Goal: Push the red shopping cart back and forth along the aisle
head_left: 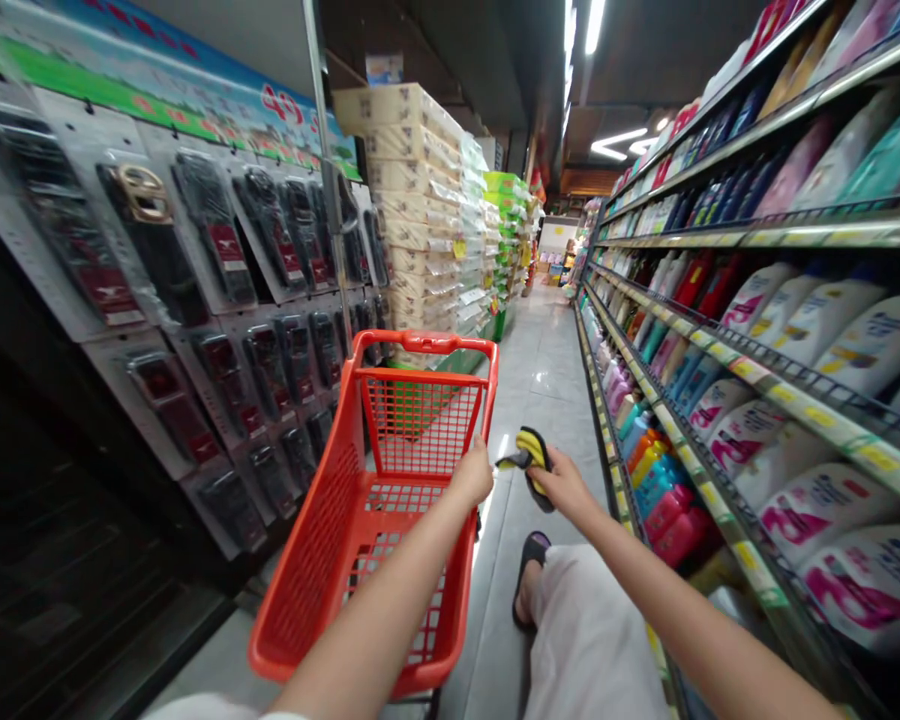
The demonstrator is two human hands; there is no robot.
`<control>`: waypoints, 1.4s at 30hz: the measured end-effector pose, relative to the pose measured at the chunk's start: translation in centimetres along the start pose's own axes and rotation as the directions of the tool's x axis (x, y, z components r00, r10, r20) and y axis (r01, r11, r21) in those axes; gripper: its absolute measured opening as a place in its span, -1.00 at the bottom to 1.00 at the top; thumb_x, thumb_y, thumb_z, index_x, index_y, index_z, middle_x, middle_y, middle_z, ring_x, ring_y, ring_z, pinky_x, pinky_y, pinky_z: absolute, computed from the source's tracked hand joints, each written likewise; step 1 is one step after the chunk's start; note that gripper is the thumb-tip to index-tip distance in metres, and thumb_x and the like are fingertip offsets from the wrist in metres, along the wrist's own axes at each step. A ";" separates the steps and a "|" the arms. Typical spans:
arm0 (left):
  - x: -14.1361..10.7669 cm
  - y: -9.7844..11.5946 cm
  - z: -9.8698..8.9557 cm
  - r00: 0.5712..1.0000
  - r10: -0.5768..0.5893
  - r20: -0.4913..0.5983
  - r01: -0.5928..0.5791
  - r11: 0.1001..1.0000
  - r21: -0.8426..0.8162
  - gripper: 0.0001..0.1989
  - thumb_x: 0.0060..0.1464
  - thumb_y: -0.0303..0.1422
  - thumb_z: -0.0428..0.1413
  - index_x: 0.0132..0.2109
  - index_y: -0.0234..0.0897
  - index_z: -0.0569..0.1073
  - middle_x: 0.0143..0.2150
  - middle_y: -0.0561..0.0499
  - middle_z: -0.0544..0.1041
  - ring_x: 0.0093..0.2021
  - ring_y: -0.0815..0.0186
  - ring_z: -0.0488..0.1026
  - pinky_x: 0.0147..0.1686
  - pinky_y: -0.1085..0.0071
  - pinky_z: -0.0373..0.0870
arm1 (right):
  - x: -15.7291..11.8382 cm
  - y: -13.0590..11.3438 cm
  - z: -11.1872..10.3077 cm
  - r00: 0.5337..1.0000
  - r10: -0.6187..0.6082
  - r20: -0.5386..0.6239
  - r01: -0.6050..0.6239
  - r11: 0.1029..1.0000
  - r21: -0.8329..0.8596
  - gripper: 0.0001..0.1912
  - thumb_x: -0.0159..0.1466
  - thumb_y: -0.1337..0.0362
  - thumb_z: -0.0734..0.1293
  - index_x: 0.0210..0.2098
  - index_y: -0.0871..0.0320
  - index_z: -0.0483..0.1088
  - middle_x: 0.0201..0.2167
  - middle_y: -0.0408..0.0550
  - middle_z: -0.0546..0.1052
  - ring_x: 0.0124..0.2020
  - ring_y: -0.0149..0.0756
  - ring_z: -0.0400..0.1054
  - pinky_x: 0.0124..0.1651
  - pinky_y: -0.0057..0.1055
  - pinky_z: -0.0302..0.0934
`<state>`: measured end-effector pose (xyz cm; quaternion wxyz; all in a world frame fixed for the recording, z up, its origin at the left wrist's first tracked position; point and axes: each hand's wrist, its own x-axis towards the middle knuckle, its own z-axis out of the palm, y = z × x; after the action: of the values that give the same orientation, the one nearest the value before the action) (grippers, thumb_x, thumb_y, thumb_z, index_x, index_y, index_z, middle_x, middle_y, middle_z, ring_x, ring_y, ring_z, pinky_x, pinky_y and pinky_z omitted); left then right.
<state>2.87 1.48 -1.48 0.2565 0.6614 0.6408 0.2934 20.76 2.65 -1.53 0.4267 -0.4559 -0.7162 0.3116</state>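
Clock: noon is the top of the view, read from its centre.
Black-and-yellow item: the black-and-yellow item [538, 462] is between 4 and 5 o'clock, above the aisle floor and just beside the cart's right-hand rim; it looks folded or looped, with a narrow dark tip pointing to 9 o'clock.
Right hand: the right hand [560, 482] is between 4 and 5 o'clock, gripping the item by its near edge, the forearm running toward 4 o'clock.
Left hand: the left hand [476, 472] is near 6 o'clock, curled into a fist at the cart's right-hand rim, close to the item's tip; its fingers are hidden from here, so I cannot say for certain what they close on.
Cart: the red shopping cart [328, 525] is at 7 o'clock, with grid walls and base, its handle bar on the far side.
Floor: the grey tiled floor [551, 365] leads away toward 1 o'clock.
Foot: a dark slipper [532, 550] is at 5 o'clock, beside pale trousers [592, 630].
Belts: packaged belts [216, 230] hang in rows between 9 and 10 o'clock.
Packs: a tall stack of beige packs [405, 200] is just before 12 o'clock, with green packs [504, 215] near 1.
Shelves: shelves [742, 368] of bottles [877, 335] fill 2 to 4 o'clock.
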 end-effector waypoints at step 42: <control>-8.9 -2.8 -7.9 0.984 0.046 0.170 -0.097 0.948 0.304 -0.73 0.24 -0.27 -0.15 -0.25 -0.24 0.39 -0.20 -0.11 0.55 -0.16 0.20 0.48 -0.17 0.40 0.25 | 13.3 -7.4 -4.8 0.988 -0.008 0.156 0.129 0.607 -0.784 -0.61 0.27 0.40 0.29 0.09 0.27 0.38 -0.01 0.27 0.52 0.06 0.04 0.39 0.11 -0.01 0.23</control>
<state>-4.82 -7.60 1.47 0.1892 0.7378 0.6319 0.1435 19.29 12.24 11.08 0.1432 -0.5470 -0.8245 -0.0229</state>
